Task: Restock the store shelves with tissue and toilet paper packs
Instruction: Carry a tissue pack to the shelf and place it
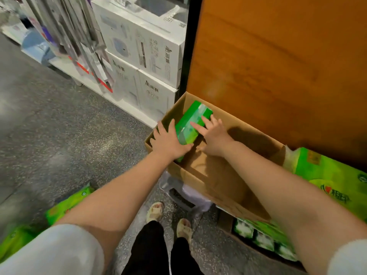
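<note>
Now my left hand [168,140] and right hand [213,135] press flat, fingers spread, on either side of a green tissue pack [191,124] lying tilted at the far left end of the open cardboard box [228,187].

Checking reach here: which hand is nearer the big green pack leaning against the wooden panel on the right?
Right. The right hand rests on the green pack in the box, on the side toward the leaning pack; the left hand is farther away.

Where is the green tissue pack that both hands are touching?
In the head view, the green tissue pack sits centre frame, tilted inside the open cardboard box at its far left end, between the left hand and right hand.
</note>
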